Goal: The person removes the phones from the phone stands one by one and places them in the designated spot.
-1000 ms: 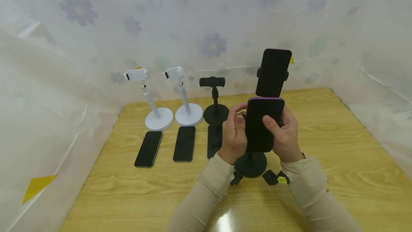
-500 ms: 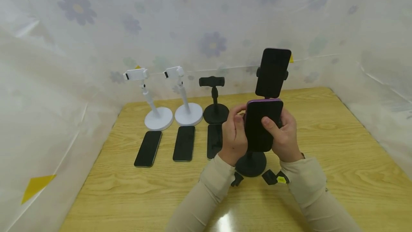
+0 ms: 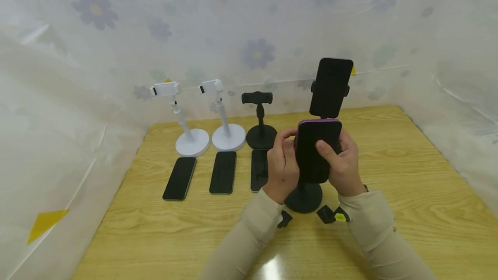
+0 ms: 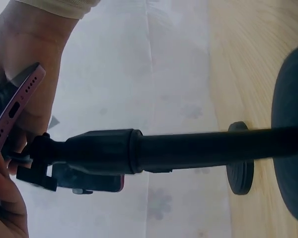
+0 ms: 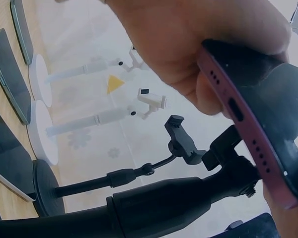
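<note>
Clasping a thin, slab-shaped purple-edged phone (image 3: 311, 159) from both sides: pressing its smooth black glass with the thumb of the right hand (image 3: 344, 165), curling the left hand (image 3: 282, 167) around the opposite edge. Holding it nearly upright, close together, at the top of a matte, tubular stand (image 4: 164, 151) with a thick collar and a round base. Not showing plainly the contact between phone and stand clamp.

Facing, just beyond the hands, a second phone (image 3: 331, 87), flat and dark, upright between the side grips of a black holder (image 3: 346, 91). Having, to the left of the hands, a black T-shaped stand (image 3: 261, 137) and, farther left, two white stands (image 3: 228, 138) with smooth disc bases and jointed necks. Having, nearer on that side, three glossy rectangular phones (image 3: 223, 173), flat on the counter (image 3: 408, 185). Working above wavy yellow wood grain, before creased, flower-printed sheeting (image 3: 202, 33). Wearing softly wrinkled cream sleeves (image 3: 260, 219).
</note>
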Demonstrator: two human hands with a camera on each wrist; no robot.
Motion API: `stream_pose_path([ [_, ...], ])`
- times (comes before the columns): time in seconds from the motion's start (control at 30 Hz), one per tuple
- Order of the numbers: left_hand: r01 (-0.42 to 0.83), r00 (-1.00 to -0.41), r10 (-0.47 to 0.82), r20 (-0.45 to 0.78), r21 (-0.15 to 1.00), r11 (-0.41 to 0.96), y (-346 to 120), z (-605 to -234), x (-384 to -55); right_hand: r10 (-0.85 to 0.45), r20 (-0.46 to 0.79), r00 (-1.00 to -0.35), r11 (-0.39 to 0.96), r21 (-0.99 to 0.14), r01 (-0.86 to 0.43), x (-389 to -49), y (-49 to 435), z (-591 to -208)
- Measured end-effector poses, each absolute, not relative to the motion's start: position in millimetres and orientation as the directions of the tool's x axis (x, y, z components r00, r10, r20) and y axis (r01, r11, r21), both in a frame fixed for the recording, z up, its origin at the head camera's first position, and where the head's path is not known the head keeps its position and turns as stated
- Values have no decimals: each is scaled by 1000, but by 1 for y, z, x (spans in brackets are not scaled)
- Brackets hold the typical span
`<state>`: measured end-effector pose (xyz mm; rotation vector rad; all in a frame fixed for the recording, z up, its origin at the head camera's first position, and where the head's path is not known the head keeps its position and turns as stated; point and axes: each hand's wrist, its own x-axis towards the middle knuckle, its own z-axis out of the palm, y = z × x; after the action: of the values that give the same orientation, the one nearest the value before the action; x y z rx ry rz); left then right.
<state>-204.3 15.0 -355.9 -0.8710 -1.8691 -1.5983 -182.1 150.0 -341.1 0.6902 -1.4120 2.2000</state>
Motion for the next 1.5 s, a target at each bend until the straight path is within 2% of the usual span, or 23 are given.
stream_pose_path([
  [0.2, 716, -697, 211, 685, 682, 152, -3, -361, -194, 87, 619, -780, -432, -683, -590, -182, 151, -341],
  [0.33, 669, -739, 298, 604, 712, 215, -13, -361, -184, 87, 627, -774, -466, -661, -588, -181, 153, -340],
  [0.47, 636, -752, 426, 503, 725, 267, -15, -357, -177, 90, 642, -762, -455, -654, -605, -181, 154, -339],
  [0.57, 613, -758, 465, 457, 742, 271, -12, -356, -175, 81, 649, -756, -448, -654, -609, -181, 154, -339],
  [0.77, 607, -769, 437, 466, 747, 270, -10, -359, -173, 70, 643, -763, -404, -681, -611, -179, 152, -340],
  [0.93, 650, -737, 421, 528, 725, 228, -12, -359, -171, 55, 617, -785, -360, -721, -593, -178, 154, -339],
  [1.07, 692, -705, 410, 579, 689, 215, -16, -355, -170, 35, 668, -744, -427, -663, -615, -181, 153, -339],
  [1.27, 670, -721, 369, 587, 727, 151, -26, -345, -164, 27, 758, -651, -522, -545, -656, -185, 152, -339],
  [1.4, 673, -716, 322, 619, 735, 85, -38, -335, -159, 30, 765, -644, -512, -541, -667, -185, 154, -342],
  [1.5, 698, -697, 288, 657, 713, 63, -50, -327, -154, 33, 763, -645, -450, -565, -691, -183, 158, -346],
])
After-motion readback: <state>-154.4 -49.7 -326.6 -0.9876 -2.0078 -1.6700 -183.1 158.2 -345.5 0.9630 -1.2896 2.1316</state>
